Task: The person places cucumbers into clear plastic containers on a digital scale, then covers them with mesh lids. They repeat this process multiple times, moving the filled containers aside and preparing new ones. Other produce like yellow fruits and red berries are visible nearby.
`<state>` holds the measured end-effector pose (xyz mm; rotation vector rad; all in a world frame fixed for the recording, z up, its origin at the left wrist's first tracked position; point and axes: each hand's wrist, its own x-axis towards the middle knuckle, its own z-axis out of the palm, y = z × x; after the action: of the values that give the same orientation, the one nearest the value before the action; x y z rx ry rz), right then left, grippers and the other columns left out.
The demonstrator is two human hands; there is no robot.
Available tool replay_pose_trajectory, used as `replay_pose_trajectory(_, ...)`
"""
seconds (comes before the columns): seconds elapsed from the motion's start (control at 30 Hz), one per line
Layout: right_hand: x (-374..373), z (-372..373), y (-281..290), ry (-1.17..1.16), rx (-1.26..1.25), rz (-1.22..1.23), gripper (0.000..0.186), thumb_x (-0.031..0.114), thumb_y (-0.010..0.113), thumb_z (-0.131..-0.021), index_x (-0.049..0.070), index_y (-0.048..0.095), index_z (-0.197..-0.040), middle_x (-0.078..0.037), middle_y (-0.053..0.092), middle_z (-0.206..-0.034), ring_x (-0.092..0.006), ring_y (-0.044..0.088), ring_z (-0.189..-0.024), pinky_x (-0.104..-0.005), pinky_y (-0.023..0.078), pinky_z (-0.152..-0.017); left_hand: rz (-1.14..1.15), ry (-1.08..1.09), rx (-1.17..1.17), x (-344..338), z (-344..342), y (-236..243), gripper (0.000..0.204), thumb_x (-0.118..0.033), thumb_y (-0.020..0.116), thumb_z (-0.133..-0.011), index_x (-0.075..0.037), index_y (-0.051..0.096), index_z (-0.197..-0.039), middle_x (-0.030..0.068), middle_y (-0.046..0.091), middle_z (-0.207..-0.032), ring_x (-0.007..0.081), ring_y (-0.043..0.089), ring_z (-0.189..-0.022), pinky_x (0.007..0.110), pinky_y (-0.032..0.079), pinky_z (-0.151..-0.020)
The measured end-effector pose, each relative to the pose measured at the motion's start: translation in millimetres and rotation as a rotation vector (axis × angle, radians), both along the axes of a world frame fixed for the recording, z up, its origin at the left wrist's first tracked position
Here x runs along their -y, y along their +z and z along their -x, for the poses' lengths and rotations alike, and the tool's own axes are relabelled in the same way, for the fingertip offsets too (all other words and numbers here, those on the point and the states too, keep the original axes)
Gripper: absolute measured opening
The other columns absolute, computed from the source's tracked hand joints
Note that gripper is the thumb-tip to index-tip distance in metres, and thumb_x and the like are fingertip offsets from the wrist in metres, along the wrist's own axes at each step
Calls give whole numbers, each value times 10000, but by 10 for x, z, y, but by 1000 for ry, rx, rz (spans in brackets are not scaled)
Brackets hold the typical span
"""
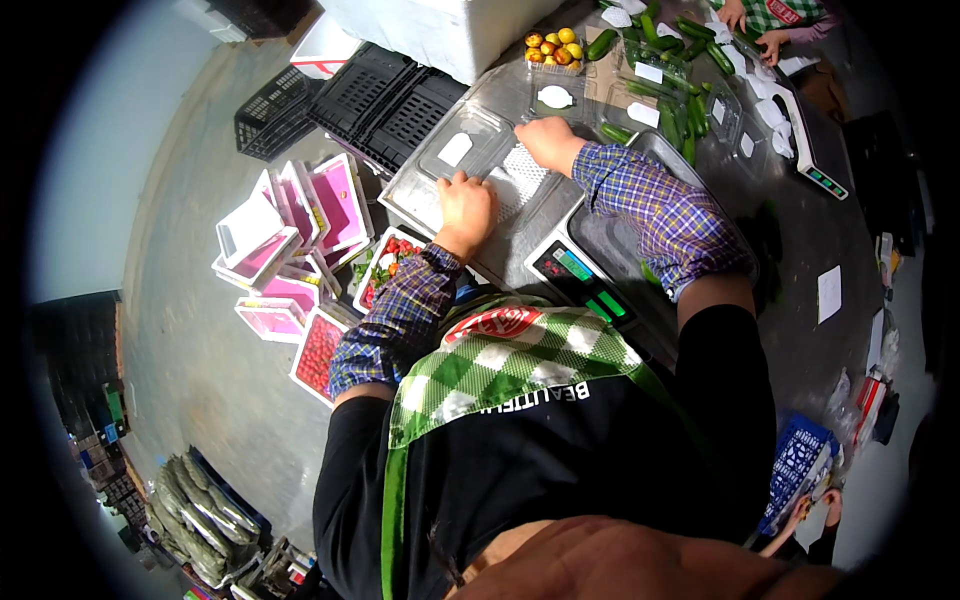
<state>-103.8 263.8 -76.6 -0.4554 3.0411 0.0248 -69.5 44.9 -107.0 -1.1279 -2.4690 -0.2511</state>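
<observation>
The thin white sheet with a bumpy pattern [519, 182] is lying between my hands on the shiny grey metal table [518, 240], toward its left corner. My left hand [468, 212] is resting by the sheet's left side, and my right hand [550, 145] is bending its fingers by the far end, about as near. The sheet's long side is hard to judge, as my hands are hiding bits. My hands are sitting apart; I cannot tell if either is pinching it. A clear plastic tray [484, 135] is lying just past my left fingers. A white scale with green lights [590, 285] is sitting by the near edge, and long green cucumbers [672, 118] are lying toward the far edge. Pink and white boxes [340, 200] are heaping beyond the left corner.
</observation>
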Motion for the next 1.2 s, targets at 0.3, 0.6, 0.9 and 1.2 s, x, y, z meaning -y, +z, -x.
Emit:
replay_pose_trajectory(0.3, -52, -46, -63, 143, -68, 57, 98, 70, 594, -729, 52, 657, -801, -136, 674, -808, -300, 673, -768, -406, 528, -611, -24, -71, 76, 133, 42, 162, 160, -260, 621, -781, -111, 666, -743, 37, 633, -821, 247, 571, -832, 429, 408, -707)
replay_pose_trajectory(0.6, -333, -427, 694, -172, -17, 303, 248, 199, 674, -770, 94, 588, -977, -99, 622, -975, -315, 611, -919, -419, 500, -748, -94, -372, 126, -55, 137, -97, 196, -204, 616, -800, -62, 609, -936, 117, 604, -924, 241, 585, -826, 392, 462, -693)
replay_pose_trajectory(0.9, -781, -2793, 1472, -586, 350, 374, 1054, 414, 786, -617, 102, 229, -1455, -257, 327, -1398, -366, 328, -1313, -401, 286, -1079, -124, -586, 283, -4, 104, -156, 490, -172, 674, -788, -64, 510, -1237, 123, 544, -1177, 282, 533, -1059, 416, 437, -901)
replay_pose_trajectory(1.2, -494, -3412, 825, -836, -83, 426, 918, 292, 780, -657, 67, 309, -1412, -226, 453, -1302, -388, 449, -1184, -445, 394, -969, -219, -623, 380, -107, -65, 226, 450, -154, 651, -803, -83, 518, -1227, 135, 539, -1193, 295, 517, -1103, 440, 426, -912)
